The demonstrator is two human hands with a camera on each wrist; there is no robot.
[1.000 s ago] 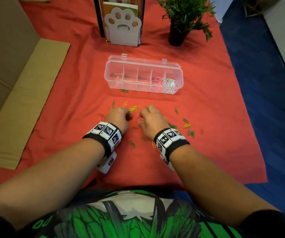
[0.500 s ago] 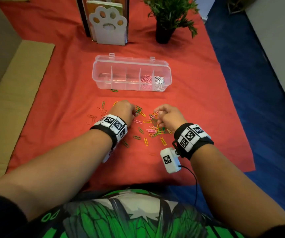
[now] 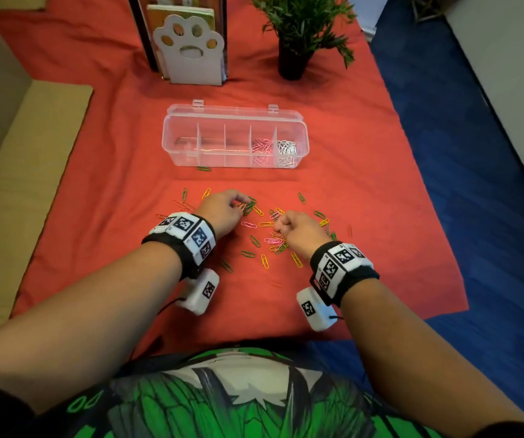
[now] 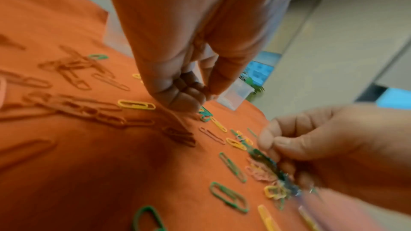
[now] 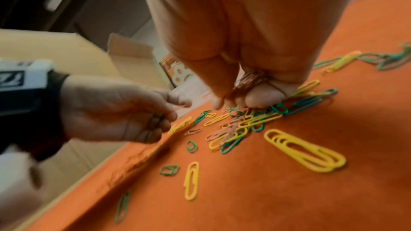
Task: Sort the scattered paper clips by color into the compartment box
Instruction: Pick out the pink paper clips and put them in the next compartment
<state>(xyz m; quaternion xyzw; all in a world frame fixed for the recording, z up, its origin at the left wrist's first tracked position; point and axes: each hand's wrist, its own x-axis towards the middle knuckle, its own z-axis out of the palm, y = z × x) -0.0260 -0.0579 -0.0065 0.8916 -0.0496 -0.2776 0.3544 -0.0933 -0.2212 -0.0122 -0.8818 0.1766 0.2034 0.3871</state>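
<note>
- Right wrist view shows the right hand [image 5: 249, 83] with its grip curled tight round a small bundle of pinkish clips [image 5: 249, 78], fingertips down on the cloth among the loose ones.
- Left hand [image 3: 222, 210] has its fingers drawn together in a pinch; thin wire shows between them in the right wrist view, though the colour is too blurred to tell.
- Directly under the right grip lies a tangled heap of pink, yellow and green clips [image 3: 276, 243], touching the fingertips; more green clips [image 3: 249, 206] lie at the left fingertips.
- Risk, as I judge it: reaching for another clip with a full grip could loosen the bundle and spill some back into the heap.
- Another risk: clips in the heap overlap and may be hooked together, so a green or yellow one could ride up with a pink one and land in the wrong compartment.
- Orange clips [image 3: 182, 205] left of the left hand nearly match the red cloth [image 3: 381, 216] on the table and could be overlooked.
- Further out, the compartment box [image 3: 235, 137] sits open, well apart from both hands, with pink clips in the fourth compartment from the left, white ones in the rightmost, and the other three seemingly bare.
- One stray green clip [image 3: 204, 168] lies just beside the box's near wall, easy to forget.
</note>
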